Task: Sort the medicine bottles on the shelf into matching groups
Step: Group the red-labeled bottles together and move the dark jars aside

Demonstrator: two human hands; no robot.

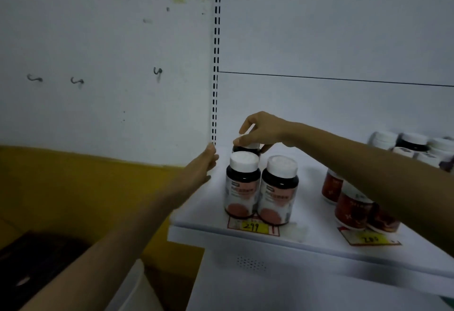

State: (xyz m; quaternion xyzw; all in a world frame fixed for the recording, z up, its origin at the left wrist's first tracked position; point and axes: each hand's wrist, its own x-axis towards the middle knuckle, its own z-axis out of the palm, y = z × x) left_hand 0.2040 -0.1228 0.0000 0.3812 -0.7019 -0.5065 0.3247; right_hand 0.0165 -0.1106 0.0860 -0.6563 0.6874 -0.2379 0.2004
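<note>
Your right hand (260,130) pinches the cap of the rear bottle (246,147), behind the front pair (261,188) at the shelf's (307,215) left end, grouping matches, while your left hand (205,163) hovers open, empty.

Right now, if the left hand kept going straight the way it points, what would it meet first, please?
Probably the slotted upright at the shelf's left end: the left hand's fingertips already seem nearly on it, though depth is unclear.

Dim bluish light, soft blur, warped edges
</note>
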